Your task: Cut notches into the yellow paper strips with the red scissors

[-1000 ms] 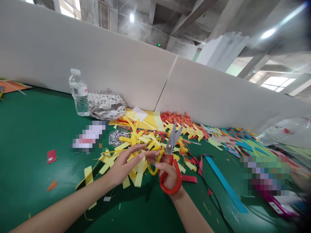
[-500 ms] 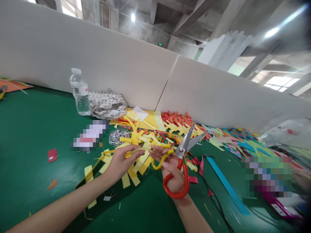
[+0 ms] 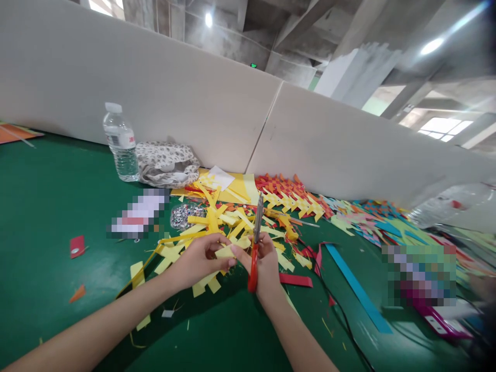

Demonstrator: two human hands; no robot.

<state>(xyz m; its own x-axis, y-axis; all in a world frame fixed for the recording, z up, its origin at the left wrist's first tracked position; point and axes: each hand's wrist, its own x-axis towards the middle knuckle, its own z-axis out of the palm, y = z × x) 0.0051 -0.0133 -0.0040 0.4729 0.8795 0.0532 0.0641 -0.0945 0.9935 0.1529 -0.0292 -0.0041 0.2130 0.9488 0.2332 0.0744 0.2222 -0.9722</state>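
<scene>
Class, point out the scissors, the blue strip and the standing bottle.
Scissors (image 3: 256, 242), head view: where blades meet handle.
Blue strip (image 3: 357, 287), head view: middle of its length.
Standing bottle (image 3: 123, 140), head view: its label.

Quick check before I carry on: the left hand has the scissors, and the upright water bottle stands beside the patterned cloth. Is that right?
Not quite: the head view shows the scissors in the right hand, not the left hand. The upright water bottle does stand beside the patterned cloth.
</scene>
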